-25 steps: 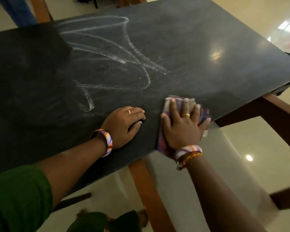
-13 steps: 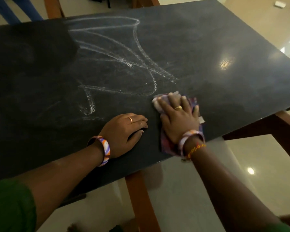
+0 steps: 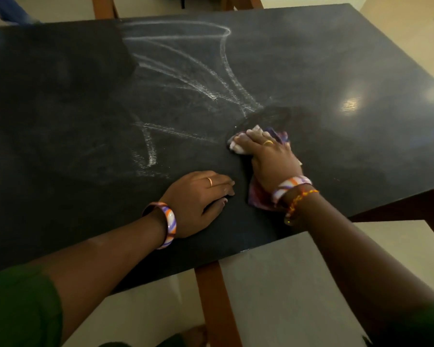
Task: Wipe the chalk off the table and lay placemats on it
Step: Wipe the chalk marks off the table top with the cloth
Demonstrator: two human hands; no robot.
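Right hand (image 3: 268,159) slid the cloth (image 3: 259,196) up into the chalk (image 3: 186,83), fingers flat on it. Cloth's mostly hidden underneath. Left hand (image 3: 198,196) rests loose on the table (image 3: 60,121).

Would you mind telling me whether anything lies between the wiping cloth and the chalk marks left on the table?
Nothing visible does: the cloth under the right hand sits beside the chalk marks, with bare table between.
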